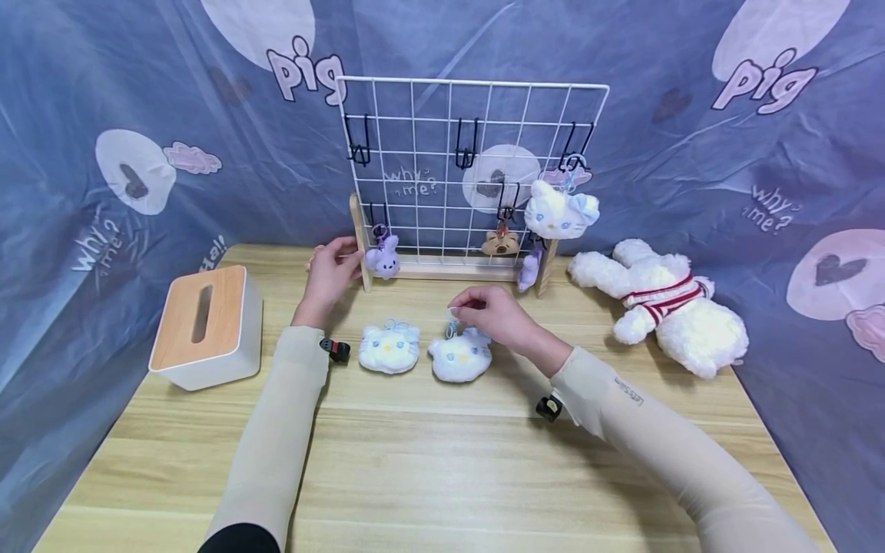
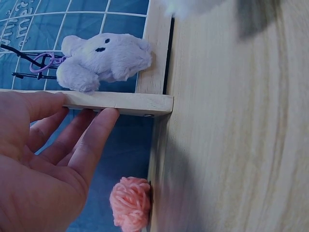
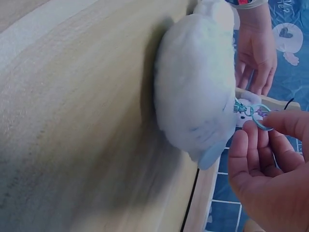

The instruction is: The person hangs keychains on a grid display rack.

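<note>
Right hand (image 1: 499, 313) fingers pinching the blue ring of the white plush cat-face keychain (image 1: 459, 357) lying on the bench; left hand (image 1: 332, 269), fingers relaxed, steadies the wooden-footed white wire grid rack (image 1: 470, 169); ring may slip.

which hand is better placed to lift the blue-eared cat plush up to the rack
Right. The right hand already pinches the ring of the blue-eared cat plush, while the left hand rests against the rack's wooden post.

On the backdrop (image 1: 138, 92) around me, "pig" stands at eleven and one o'clock, and "why me?" at nine, twelve and two. My right sleeve (image 1: 643, 407) carries small lettering, seemingly "Let's Slim".
</note>
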The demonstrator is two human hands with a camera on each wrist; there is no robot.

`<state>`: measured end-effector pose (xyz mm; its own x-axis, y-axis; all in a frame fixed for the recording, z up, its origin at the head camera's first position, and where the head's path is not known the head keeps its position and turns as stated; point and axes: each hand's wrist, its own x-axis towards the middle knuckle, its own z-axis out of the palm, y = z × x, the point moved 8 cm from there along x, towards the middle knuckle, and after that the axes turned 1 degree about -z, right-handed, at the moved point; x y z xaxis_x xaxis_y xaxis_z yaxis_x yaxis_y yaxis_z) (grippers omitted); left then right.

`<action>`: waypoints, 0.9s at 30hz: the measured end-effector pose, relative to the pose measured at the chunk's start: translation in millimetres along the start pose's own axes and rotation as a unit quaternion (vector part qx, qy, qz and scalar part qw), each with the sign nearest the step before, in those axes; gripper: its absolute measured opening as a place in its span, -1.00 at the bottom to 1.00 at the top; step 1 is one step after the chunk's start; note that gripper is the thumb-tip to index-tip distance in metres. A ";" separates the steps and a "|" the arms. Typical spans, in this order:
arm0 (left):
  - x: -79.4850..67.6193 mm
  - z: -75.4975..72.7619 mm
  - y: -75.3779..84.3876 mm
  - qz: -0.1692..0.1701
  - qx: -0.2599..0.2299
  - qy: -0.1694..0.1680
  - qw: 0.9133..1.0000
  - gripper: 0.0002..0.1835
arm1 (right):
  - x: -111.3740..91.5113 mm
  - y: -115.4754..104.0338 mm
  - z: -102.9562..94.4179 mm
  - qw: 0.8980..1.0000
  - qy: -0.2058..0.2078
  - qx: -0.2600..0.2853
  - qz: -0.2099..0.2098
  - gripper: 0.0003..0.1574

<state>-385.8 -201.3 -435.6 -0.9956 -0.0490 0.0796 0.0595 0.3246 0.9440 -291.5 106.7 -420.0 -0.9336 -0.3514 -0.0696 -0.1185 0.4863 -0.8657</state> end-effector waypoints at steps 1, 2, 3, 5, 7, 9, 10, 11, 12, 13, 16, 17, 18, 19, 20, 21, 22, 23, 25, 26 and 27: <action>0.3 0.2 0.1 0.001 0.000 0.000 1.000 -0.53 | -1.0 -1.5 -0.6 1.000 0.000 0.003 -0.005 -0.76; 0.6 0.2 0.1 0.001 0.001 0.000 1.000 -0.53 | -2.2 -3.4 -1.5 1.000 0.001 0.005 -0.010 -0.76; 0.9 0.2 0.1 0.002 0.002 0.000 1.000 -0.53 | -3.4 -5.1 -2.2 1.000 0.001 0.008 -0.013 -0.76; 1.4 0.4 0.1 0.003 0.003 0.001 1.000 -0.53 | -5.7 -8.4 -4.2 1.000 0.002 0.013 -0.018 -0.75; 1.5 0.5 0.2 0.004 0.005 0.001 1.000 -0.54 | -8.0 -11.6 -6.3 1.000 0.003 0.016 -0.021 -0.75; 1.3 0.7 0.5 0.004 0.005 0.001 1.000 -0.54 | -10.1 -14.8 -8.4 1.000 0.004 0.019 -0.024 -0.74; 1.2 0.7 0.6 0.004 0.006 0.001 1.000 -0.54 | -11.1 -16.5 -9.5 0.999 0.005 0.019 -0.027 -0.74; 1.0 0.8 0.9 0.004 0.006 0.001 1.000 -0.53 | -11.7 -17.9 -10.8 0.999 0.007 0.018 -0.031 -0.74; 0.9 0.9 1.0 0.004 0.005 0.000 1.000 -0.53 | -12.5 -19.4 -12.0 0.999 0.008 0.018 -0.034 -0.74; 0.9 1.0 1.1 0.003 0.004 0.000 1.000 -0.53 | -13.2 -20.6 -13.1 0.999 0.010 0.018 -0.036 -0.74; 0.8 1.1 1.2 0.001 0.002 -0.001 1.000 -0.53 | -15.0 -23.6 -16.4 0.999 0.015 0.018 -0.040 -0.75; 0.8 1.3 1.3 0.001 0.000 -0.001 1.000 -0.53 | -15.5 -24.4 -17.4 0.999 0.016 0.018 -0.040 -0.76; 0.8 1.3 1.4 0.000 0.000 -0.001 1.000 -0.53 | -16.0 -25.3 -18.0 0.999 0.017 0.019 -0.039 -0.76; 0.7 1.4 1.5 0.000 0.000 -0.001 1.000 -0.53 | -16.3 -25.9 -18.8 0.999 0.017 0.019 -0.037 -0.76; 0.5 1.4 1.7 0.000 0.000 -0.001 1.000 -0.53 | -16.7 -26.8 -19.7 0.999 0.018 0.019 -0.036 -0.77; 0.3 1.4 1.9 0.000 0.000 0.000 1.000 -0.53 | -17.1 -27.8 -20.7 0.999 0.020 0.018 -0.035 -0.77; 0.2 1.4 1.9 0.000 0.001 0.000 1.000 -0.53 | -17.3 -29.0 -21.6 0.999 0.021 0.017 -0.037 -0.77; 0.0 1.3 1.7 0.000 0.002 0.000 1.000 -0.53 | -17.4 -30.6 -22.5 0.999 0.023 0.016 -0.041 -0.77; -0.6 1.2 1.2 0.000 0.002 -0.001 1.000 -0.53 | -17.6 -33.8 -24.8 0.998 0.027 0.013 -0.046 -0.76; -0.7 1.3 0.8 0.000 0.002 -0.001 1.000 -0.52 | -17.3 -35.3 -25.9 0.998 0.028 0.012 -0.049 -0.75; -1.0 1.3 0.5 0.000 0.003 -0.001 1.000 -0.53 | -16.9 -36.9 -27.2 0.998 0.030 0.011 -0.053 -0.75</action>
<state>-384.8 -199.8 -435.6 -0.9958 -0.0469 0.0781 0.0583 0.3298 0.9422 -280.6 116.4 -373.3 -0.9349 -0.3512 0.0514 -0.2106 0.4320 -0.8769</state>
